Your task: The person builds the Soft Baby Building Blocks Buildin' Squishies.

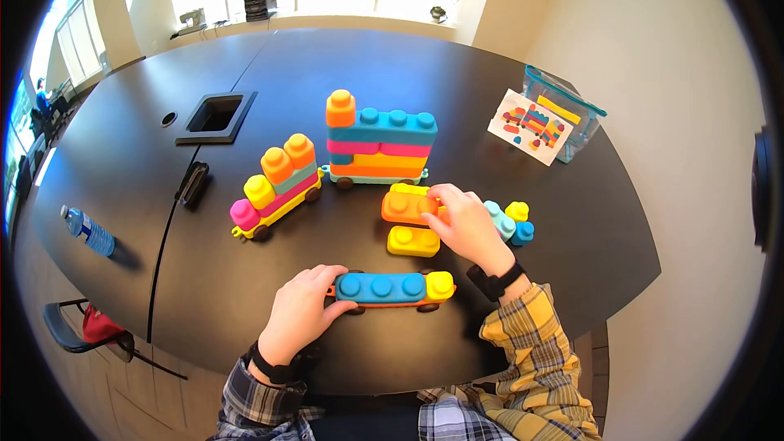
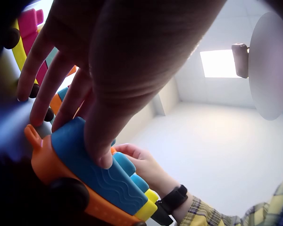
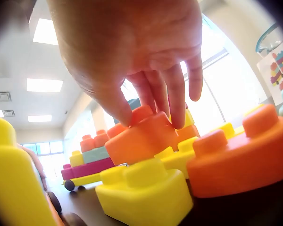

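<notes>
Orange two-stud plastic block (image 1: 398, 210): pinched in right hand (image 1: 472, 230), just beyond yellow two-stud plastic block (image 1: 413, 241) on curved black table (image 1: 572, 237). Gripped in left hand (image 1: 300, 310): long blue plastic block (image 1: 382, 286) atop orange wheeled base (image 1: 388, 305).

Smooth matt plastic blocks (image 1: 381, 287), softly glossy tabletop (image 1: 588, 237), cloth sleeves (image 1: 535, 351), paper sheet (image 1: 527, 126)

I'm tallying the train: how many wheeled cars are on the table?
3. The front car is gripped by the left hand; the left car stands beyond it, to the left; the back car stands farthest away. No other seems hidden.
</notes>
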{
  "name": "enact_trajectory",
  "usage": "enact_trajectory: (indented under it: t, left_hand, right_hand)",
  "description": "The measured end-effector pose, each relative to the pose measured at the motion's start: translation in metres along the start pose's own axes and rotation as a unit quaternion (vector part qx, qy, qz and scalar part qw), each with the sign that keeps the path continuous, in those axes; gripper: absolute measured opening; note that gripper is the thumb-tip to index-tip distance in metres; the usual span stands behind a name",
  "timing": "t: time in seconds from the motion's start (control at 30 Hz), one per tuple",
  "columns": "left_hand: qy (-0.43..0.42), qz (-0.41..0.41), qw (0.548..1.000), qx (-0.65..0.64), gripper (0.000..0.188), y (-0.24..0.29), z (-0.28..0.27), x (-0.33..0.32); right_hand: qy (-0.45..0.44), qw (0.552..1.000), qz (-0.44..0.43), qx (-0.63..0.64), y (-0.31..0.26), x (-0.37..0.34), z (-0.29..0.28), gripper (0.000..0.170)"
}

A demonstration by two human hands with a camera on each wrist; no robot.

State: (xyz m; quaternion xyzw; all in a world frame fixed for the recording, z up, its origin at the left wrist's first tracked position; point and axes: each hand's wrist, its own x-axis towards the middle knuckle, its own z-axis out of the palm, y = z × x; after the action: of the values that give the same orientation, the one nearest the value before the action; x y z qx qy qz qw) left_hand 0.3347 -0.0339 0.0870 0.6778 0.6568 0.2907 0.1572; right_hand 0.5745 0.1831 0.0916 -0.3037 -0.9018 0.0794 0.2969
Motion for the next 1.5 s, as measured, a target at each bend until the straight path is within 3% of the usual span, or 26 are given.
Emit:
enact_trajectory:
  t: [0.13,0.2,0.3,0.6,0.83,1.1,1.23,1.3,1.5]
  left_hand:
    - [0.03,-0.004,1.0,-0.004,0.061,0.005,-0.003,-0.001]
    - [0.065,-0.023,0.992,-0.103,0.066,0.009,-0.008,0.001]
    - [0.106,-0.012,0.984,-0.145,0.06,0.012,-0.012,0.002]
    - [0.068,-0.008,0.99,-0.127,0.037,0.005,-0.005,0.001]
    - [0.068,0.016,0.992,-0.1,0.036,-0.004,-0.002,-0.002]
    - [0.011,-0.039,0.993,-0.107,0.036,0.001,-0.01,-0.003]
    - [0.022,-0.008,0.997,-0.075,0.037,0.002,-0.01,-0.001]
    - [0.062,0.051,0.992,-0.093,0.038,0.007,-0.011,0.001]
    - [0.025,0.03,0.994,-0.1,0.043,0.01,-0.013,0.004]
  right_hand:
    - [0.004,0.992,0.04,0.121,-0.037,-0.016,-0.017,0.032]
    - [-0.054,0.977,0.02,0.206,-0.057,-0.025,-0.024,0.034]
    - [-0.074,0.974,-0.006,0.212,-0.08,-0.035,-0.021,0.033]
    - [-0.113,0.968,0.018,0.225,-0.091,-0.045,-0.012,0.033]
    - [-0.096,0.972,0.013,0.216,-0.089,-0.053,-0.001,0.036]
    - [-0.11,0.973,0.002,0.205,-0.089,-0.054,0.001,0.037]
    - [-0.106,0.973,-0.003,0.205,-0.088,-0.055,0.001,0.037]
    - [-0.103,0.973,-0.004,0.205,-0.087,-0.055,0.002,0.037]
    - [-0.089,0.972,-0.022,0.218,-0.083,-0.054,0.005,0.036]
